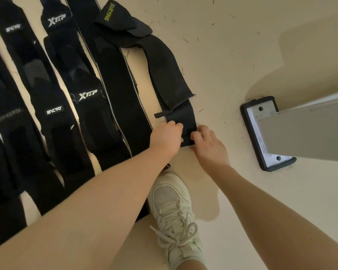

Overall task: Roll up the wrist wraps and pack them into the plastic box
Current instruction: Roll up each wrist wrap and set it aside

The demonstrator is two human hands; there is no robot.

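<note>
Both hands (pixel 185 136) pinch near end of rightmost wrist wrap (pixel 170 75), roll barely begun; other wraps (pixel 53 94) flat on floor; box unseen.

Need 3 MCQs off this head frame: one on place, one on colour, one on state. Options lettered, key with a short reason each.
1. Where is the black fabric wrist wrap that both hands touch?
A. At the right end of the row of wraps
B. At the left end of the row
C. Inside a box

2. What colour is the KUEYING lettering on the wrap's far end?
A. Red
B. Yellow-green
C. Blue

3. What state is the wrap's near end in?
A. Rolled into a tight cylinder
B. Flat on the floor, with both hands at its edge
C. Lifted clear of the floor

Key: A, since the other wraps lie to its left and bare cream floor to its right. B, as the letters read yellow-green on black. B, because the left hand and right hand rest on the end with no roll formed yet.
</note>
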